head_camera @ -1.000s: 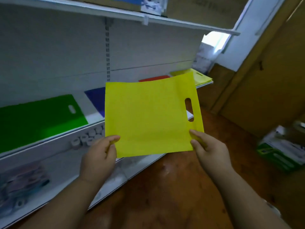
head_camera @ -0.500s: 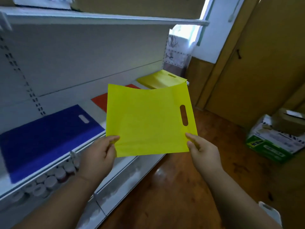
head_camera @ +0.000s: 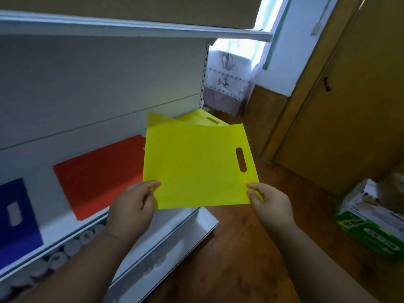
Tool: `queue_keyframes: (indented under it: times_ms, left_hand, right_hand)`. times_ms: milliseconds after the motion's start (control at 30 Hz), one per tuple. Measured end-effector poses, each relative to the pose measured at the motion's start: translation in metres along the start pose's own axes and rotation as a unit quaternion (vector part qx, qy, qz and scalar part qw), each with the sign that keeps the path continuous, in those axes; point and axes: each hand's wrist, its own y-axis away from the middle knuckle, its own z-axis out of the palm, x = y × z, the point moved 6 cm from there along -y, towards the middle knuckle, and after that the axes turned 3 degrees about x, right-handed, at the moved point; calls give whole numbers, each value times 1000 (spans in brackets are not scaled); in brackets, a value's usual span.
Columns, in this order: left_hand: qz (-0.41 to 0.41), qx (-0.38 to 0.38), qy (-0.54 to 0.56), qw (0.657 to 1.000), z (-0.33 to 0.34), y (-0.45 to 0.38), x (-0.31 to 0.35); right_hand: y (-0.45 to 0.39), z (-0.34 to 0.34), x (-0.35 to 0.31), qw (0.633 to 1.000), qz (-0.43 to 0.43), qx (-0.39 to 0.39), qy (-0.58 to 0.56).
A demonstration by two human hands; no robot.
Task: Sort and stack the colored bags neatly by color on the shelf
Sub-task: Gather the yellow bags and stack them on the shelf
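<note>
I hold a flat yellow bag with a slot handle in front of the white shelf. My left hand pinches its lower left corner and my right hand pinches its lower right corner. Behind it, at the shelf's right end, lies another yellow bag, mostly hidden. A red bag lies flat to its left, and a blue bag lies at the far left, cut off by the frame edge.
An upper shelf board hangs overhead. Small white round containers line the lower shelf level. A wooden door stands to the right, and a green and white carton sits on the wooden floor.
The view has swung right along the shelf: the green bag has left the view and the blue bag has slid to the left edge. The held yellow bag is now closer to the yellow stack.
</note>
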Motion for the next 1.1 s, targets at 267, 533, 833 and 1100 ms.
queue_keyframes:
  times_ms: [267,533,833,1100]
  left_hand:
    - [-119,47,-91,988,45,-62,11]
    - [-177,42,-162,970,92,-140,-5]
    - [-230,58,-225,945,152,-209,-2]
    - [-294,53,-280,912,199,-216,4]
  right_hand:
    - [-165,36,2,990,-113,-82,18]
    - [-281,87,-1,989,-111,-98,21]
    - [-397,116,10,967,-197,-136,82]
    - [-445,144,35,941,-234,-210,128]
